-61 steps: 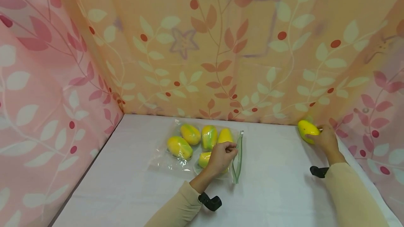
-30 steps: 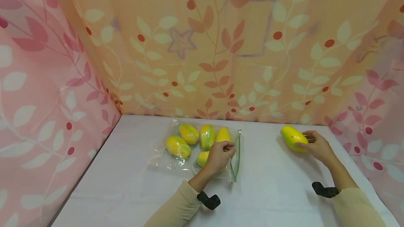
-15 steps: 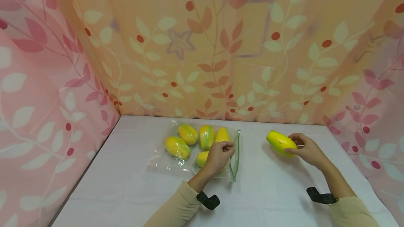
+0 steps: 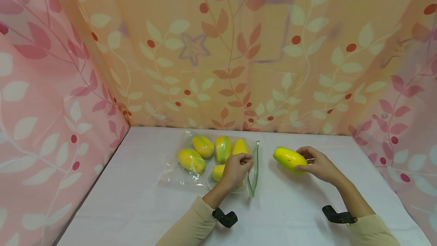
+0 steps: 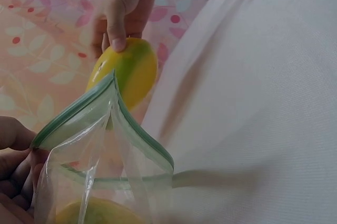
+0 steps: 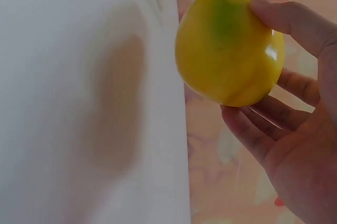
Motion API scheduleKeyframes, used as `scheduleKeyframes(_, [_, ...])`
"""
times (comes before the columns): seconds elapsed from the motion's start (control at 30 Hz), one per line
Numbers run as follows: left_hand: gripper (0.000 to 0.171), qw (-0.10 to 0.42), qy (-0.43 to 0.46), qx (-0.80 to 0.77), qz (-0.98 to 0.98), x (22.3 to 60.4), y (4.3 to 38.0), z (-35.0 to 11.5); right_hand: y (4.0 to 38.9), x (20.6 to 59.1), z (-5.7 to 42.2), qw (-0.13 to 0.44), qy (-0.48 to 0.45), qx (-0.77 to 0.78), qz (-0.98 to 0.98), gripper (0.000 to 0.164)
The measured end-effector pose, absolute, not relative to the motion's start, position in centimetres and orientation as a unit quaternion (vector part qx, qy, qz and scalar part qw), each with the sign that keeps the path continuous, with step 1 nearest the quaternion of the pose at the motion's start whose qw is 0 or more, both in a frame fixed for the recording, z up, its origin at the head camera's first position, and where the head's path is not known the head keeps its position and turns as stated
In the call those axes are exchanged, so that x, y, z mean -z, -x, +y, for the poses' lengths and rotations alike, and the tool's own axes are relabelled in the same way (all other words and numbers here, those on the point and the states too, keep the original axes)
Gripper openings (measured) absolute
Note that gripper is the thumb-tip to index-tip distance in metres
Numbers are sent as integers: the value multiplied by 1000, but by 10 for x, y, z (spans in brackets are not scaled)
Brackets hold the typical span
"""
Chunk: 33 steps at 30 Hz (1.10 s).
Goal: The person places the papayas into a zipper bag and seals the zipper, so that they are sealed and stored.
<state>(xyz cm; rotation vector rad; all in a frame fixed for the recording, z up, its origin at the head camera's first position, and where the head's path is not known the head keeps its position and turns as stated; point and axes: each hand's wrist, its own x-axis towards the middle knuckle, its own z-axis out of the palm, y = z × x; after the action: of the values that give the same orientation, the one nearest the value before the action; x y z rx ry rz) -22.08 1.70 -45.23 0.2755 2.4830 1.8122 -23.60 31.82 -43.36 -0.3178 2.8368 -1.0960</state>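
Observation:
In the head view a clear zip bag (image 4: 170,170) with a green zip edge lies on the table, with several yellow-green mangoes (image 4: 192,160) inside. My left hand (image 4: 236,170) pinches the bag's edge at its mouth, which gapes to the right, as the left wrist view shows the parted green zip (image 5: 79,105). My right hand (image 4: 319,165) grips another mango (image 4: 289,158) between thumb and fingers, above the table and right of the bag's mouth. In the right wrist view the thumb is on one side of this mango (image 6: 226,50) and the fingers on the other.
A white cloth covers the table (image 4: 136,215). Behind it hangs a leaf-patterned orange curtain (image 4: 164,71), with pink curtain (image 4: 34,124) at the left and right sides. A black strap device (image 4: 226,218) is on each wrist.
My right hand has carried the mango leftwards from the table's far right corner toward the bag's mouth. The left hand has stayed on the bag's edge.

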Motion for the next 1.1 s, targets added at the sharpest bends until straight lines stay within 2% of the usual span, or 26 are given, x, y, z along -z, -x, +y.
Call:
scheduleKeyframes(0.27, [24,35,-79,-584,807,451,221,17,233,435,297,58,154,375,912,55])
scheduleKeyframes(0.7, [24,14,-95,-582,808,451,221,19,233,453,267,117,204,390,890,50])
scheduleKeyframes(1.1, [26,20,-115,-579,807,448,218,19,234,464,232,148,256,423,856,53])
